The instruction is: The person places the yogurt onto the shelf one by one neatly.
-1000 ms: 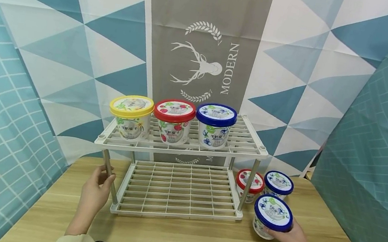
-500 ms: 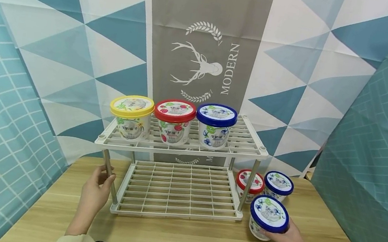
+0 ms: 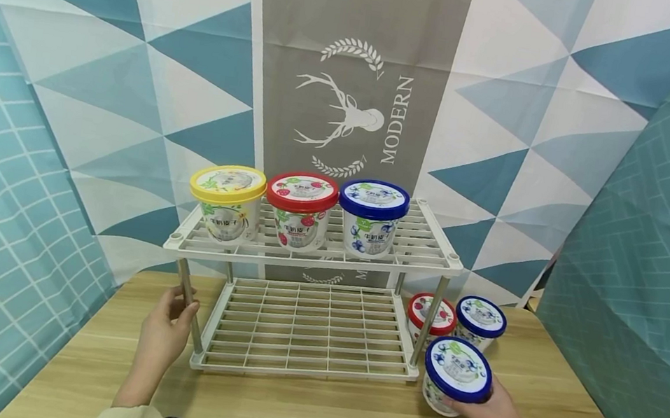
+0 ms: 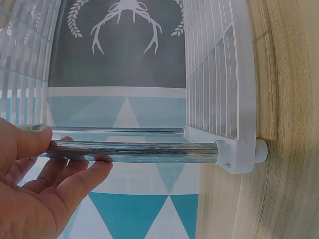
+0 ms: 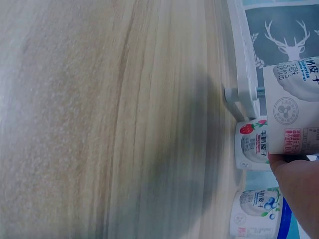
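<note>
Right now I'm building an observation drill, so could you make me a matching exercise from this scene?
1. Left hand
2. Right hand
3. Yellow-lidded tub
4. Deer print

A. white on a grey panel
B. holding a blue-lidded tub
C. left end of the top shelf
D. gripping a metal post

Pairs: 1-D; 2-B; 3-C; 4-A

"MODERN" on the grey panel (image 3: 353,70), "牛奶皮子" on shelved tubs (image 3: 301,226), "Blueberries" on the held tub (image 5: 294,107)

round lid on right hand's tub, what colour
Blue-edged, white-centred round lid, clearest in the head view.
</note>
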The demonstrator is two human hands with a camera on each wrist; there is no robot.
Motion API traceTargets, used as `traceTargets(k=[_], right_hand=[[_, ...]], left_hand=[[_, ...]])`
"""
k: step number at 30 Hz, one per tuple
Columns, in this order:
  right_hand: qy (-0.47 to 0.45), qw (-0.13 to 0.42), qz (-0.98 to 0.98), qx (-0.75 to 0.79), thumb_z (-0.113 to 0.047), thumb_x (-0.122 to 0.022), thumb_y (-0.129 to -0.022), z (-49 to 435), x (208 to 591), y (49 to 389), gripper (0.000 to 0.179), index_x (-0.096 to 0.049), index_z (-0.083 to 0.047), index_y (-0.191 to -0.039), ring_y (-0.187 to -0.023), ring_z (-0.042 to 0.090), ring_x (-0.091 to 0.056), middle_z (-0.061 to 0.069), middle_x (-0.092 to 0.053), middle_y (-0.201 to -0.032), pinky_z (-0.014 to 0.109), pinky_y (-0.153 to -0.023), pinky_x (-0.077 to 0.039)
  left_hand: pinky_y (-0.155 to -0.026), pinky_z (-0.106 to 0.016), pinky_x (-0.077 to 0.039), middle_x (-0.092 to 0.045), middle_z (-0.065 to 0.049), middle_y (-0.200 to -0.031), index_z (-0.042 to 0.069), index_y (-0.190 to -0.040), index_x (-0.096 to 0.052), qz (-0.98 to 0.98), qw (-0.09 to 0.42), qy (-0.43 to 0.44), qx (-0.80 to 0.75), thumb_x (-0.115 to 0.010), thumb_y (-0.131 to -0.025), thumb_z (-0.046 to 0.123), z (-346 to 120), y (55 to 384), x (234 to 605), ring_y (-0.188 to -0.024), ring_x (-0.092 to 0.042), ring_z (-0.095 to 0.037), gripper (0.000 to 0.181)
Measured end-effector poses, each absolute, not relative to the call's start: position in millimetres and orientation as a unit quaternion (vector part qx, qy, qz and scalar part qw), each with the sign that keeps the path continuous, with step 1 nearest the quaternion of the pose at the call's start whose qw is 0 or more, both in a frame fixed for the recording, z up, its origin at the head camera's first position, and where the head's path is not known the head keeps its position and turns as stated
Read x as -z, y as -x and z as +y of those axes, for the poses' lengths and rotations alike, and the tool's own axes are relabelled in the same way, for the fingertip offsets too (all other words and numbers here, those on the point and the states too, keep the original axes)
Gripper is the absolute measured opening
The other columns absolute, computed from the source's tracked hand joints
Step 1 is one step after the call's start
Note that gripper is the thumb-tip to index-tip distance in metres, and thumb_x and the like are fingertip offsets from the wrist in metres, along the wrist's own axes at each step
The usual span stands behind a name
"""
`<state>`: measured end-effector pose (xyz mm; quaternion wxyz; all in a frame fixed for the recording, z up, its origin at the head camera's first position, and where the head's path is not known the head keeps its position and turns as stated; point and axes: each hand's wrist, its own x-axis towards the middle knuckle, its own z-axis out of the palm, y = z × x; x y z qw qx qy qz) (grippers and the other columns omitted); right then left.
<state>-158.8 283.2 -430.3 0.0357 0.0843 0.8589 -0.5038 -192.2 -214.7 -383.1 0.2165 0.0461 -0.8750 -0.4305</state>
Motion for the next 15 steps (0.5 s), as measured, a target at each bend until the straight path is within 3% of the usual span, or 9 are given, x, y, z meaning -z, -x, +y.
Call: traceTargets(k=[6, 15], right_hand=[[-0.072, 0.018, 0.857, 0.511, -0.023, -0.082, -0.070, 277.4, 429.2, 156.0, 0.099, -0.021, 0.002, -0.144, -0.129, 0.046, -0.037, 0.030, -0.037, -0.142, 0.055, -0.102, -0.037], [-0.051, 0.032, 0.859, 0.509, -0.025, -0.079, -0.075, 274.3, 428.8, 154.8, 0.095, -0.020, 0.003, -0.144, -0.128, 0.047, -0.039, 0.030, -0.038, -0.140, 0.054, -0.098, -0.041]], left_hand=[[-0.085, -0.054, -0.045, -0.062, -0.024, -0.112, 0.006, -0.125, -0.047, -0.876, 0.217, -0.047, 0.428, -0.049, -0.097, 0.013, -215.0, 192.2, 383.9, -0.102, -0.059, -0.037, 0.028], [-0.086, -0.055, -0.045, -0.062, -0.026, -0.112, 0.005, -0.126, -0.047, -0.876, 0.218, -0.042, 0.429, -0.049, -0.097, 0.012, -215.0, 192.0, 382.8, -0.102, -0.060, -0.039, 0.029]])
